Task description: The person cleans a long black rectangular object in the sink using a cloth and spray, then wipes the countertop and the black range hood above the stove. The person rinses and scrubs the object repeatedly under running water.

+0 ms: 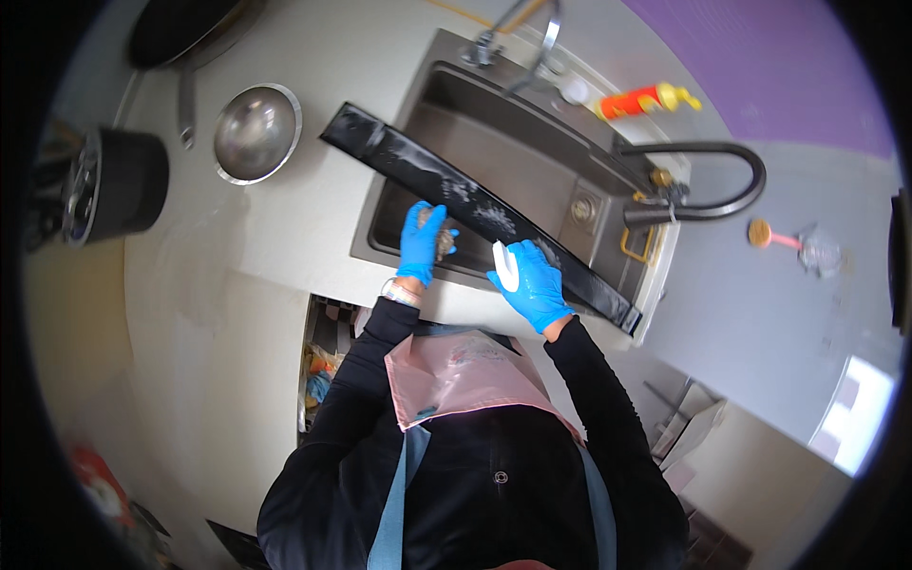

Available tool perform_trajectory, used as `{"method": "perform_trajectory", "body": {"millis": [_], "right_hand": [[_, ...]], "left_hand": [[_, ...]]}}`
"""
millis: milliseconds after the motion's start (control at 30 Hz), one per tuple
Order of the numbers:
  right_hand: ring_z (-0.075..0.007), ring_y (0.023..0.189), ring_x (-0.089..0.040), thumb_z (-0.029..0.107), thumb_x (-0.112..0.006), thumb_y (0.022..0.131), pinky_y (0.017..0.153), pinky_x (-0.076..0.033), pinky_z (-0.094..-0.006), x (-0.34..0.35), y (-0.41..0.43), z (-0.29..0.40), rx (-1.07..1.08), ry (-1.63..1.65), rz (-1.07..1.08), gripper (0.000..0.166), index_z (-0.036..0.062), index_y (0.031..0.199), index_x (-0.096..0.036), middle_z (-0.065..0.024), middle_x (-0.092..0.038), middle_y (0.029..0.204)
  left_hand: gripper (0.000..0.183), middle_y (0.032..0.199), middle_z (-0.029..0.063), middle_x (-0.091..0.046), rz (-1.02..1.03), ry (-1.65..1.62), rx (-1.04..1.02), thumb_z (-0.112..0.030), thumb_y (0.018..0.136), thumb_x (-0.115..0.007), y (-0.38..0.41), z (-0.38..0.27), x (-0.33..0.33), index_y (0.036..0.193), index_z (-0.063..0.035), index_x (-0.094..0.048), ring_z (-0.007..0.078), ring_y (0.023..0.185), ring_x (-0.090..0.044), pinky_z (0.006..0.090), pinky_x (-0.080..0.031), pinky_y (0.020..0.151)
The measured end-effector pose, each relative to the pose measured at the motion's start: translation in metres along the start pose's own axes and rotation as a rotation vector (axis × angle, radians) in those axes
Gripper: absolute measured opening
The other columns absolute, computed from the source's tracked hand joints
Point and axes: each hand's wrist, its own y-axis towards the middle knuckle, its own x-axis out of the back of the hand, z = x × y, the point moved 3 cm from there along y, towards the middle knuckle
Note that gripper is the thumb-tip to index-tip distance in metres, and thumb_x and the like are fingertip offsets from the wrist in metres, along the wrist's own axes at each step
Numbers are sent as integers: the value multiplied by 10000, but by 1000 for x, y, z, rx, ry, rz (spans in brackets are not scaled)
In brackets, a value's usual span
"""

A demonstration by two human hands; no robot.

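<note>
A long black panel (442, 185) rests diagonally across the dark sink (491, 153), with patches of white foam on its surface. My left hand (422, 242), in a blue glove, grips a greyish scouring pad (446, 244) over the near left part of the basin, just below the panel. In my right hand (533, 285), also gloved in blue, is a white-handled brush (506, 266). That hand is at the panel's near edge, right of its middle. The brush's working side is hidden, so contact with the panel is unclear.
A curved black faucet (755, 174) stands at the sink's right, near a red and yellow squeeze bottle (634, 103). Left on the counter (235, 235) are a metal bowl (258, 134), a dark utensil holder (125, 182) and a pan (178, 28). A round brush (761, 233) hangs at right.
</note>
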Motion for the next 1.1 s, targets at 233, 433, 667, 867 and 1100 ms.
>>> {"method": "perform_trajectory", "body": {"millis": [233, 433, 667, 867, 1100], "right_hand": [[-334, 871, -570, 351, -718, 715, 692, -480, -450, -2, -89, -92, -437, 129, -135, 375, 58, 871, -545, -129, -574, 892], [-354, 951, -561, 357, -713, 722, 779, -473, -445, -4, -165, -152, -667, 253, -205, 447, 56, 1013, -559, -158, -586, 999], [-240, 1030, -580, 340, -743, 755, 880, -458, -338, -14, -175, -161, -725, 1003, -85, 576, 11, 1179, -534, -139, -599, 1108], [-177, 964, -593, 213, -723, 778, 837, -460, -290, 3, -127, -138, -532, 1544, 23, 475, 18, 1186, -576, -100, -637, 1011], [-207, 960, -609, 256, -728, 763, 836, -458, -300, -33, -141, -177, -496, 1289, -172, 479, 9, 1153, -598, -132, -645, 1042]], "left_hand": [[249, 697, 31, -535, 86, 122, -81, -273, 866, -638, 1, -8, -5, 1002, -104, -517, 141, 511, -532, 324, -529, 561], [269, 863, 28, -574, 83, 209, -54, -298, 876, -628, 7, -1, 9, 1043, -115, -523, 182, 717, -616, 309, -535, 562], [288, 970, 48, -601, 95, 224, -29, -314, 894, -599, -2, -8, 1, 1093, -121, -524, 219, 826, -638, 308, -537, 590], [298, 1004, 23, -604, 89, 275, -1, -340, 898, -588, -6, -11, -2, 1115, -144, -534, 207, 847, -635, 302, -518, 628], [301, 1010, 9, -599, 77, 267, 12, -352, 887, -602, 7, -9, 14, 1112, -161, -543, 218, 876, -627, 326, -508, 646]]}}
